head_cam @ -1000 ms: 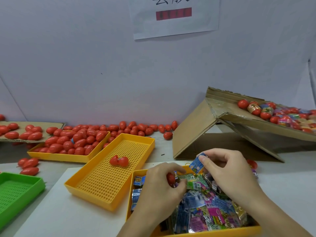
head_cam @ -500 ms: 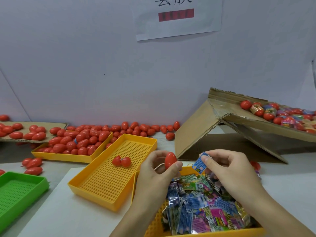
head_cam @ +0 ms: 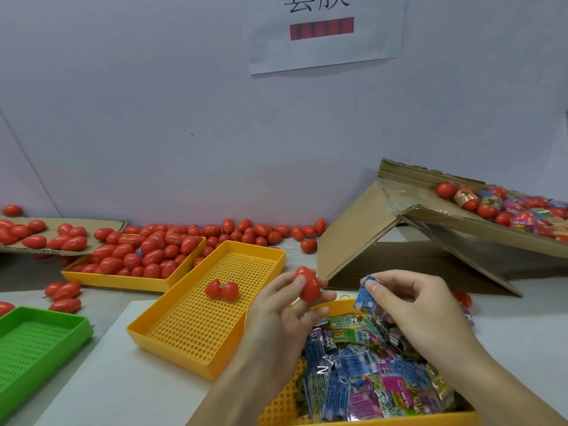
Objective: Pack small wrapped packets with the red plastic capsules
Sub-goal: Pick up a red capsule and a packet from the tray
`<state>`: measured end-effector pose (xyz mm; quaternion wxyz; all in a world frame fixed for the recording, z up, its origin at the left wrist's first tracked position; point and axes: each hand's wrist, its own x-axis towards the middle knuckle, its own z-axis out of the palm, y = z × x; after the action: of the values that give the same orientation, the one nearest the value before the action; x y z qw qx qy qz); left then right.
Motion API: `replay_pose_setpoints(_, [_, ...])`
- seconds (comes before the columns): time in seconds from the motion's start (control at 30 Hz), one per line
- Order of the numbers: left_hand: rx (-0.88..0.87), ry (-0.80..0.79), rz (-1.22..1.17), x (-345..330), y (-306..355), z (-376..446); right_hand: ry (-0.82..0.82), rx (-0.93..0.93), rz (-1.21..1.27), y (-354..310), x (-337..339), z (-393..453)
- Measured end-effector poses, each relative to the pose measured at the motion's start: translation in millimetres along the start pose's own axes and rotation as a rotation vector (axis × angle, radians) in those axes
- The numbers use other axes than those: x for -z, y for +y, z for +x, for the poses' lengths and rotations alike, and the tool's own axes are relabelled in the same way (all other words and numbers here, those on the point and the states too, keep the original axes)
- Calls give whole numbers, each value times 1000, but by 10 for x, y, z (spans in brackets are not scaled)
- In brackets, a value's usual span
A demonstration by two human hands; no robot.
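Closest to the person, a yellow tray (head_cam: 310, 421) sits heaped with small wrapped packets (head_cam: 368, 373), blue, green and pink, lying at every angle. Both hands hover just above its far end. The right hand (head_cam: 408, 305) pinches one blue packet (head_cam: 365, 298) between thumb and forefinger, its long side running up and down with a slight lean. The left hand (head_cam: 285, 305) grips a red capsule (head_cam: 308, 284) in its fingertips, thumb on the near side, the egg shape standing roughly upright. The packet lies just to the right of the capsule, near but apart, with a gap of open air between them. The capsule looks closed from here, so my guess is it must be split open before the packet can go in; I cannot see a seam clearly.

Left of the hands, a second yellow tray (head_cam: 172, 330) with a perforated floor holds only one opened capsule (head_cam: 222, 290), its two halves side by side. Further left is a green tray (head_cam: 76, 330) with nothing visible in it.

Beyond, a third yellow tray (head_cam: 116, 279) is piled with red capsules, and more lie loose along the wall (head_cam: 264, 232) and on a flat cardboard sheet (head_cam: 92, 224). At far right a tilted cardboard box (head_cam: 368, 229) carries capsules (head_cam: 491, 207), some with colourful wrappers.
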<state>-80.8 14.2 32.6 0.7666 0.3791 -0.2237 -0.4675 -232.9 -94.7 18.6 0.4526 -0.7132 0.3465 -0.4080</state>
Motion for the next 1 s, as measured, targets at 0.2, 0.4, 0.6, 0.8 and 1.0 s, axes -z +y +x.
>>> replay_pose_setpoints(0.2, [-77,81,370,83,-112,52,-21,11,-15,-24,-8,-22])
replay_pose_setpoints(0.4, [-78,1,697,86,-126,7,-109,28,-85,-57,-19,-39])
replay_pose_setpoints(0.6, [-155,-97,879,14,-101,-59,-230,70,-60,-102,-38,-65])
replay_pose_setpoints(0.8, [-192,-79,832,32,-101,-44,-199,85,19,-98,-72,-80])
replay_pose_setpoints(1.0, [-189,10,733,32,-96,-28,-156,38,100,-90,-90,-77])
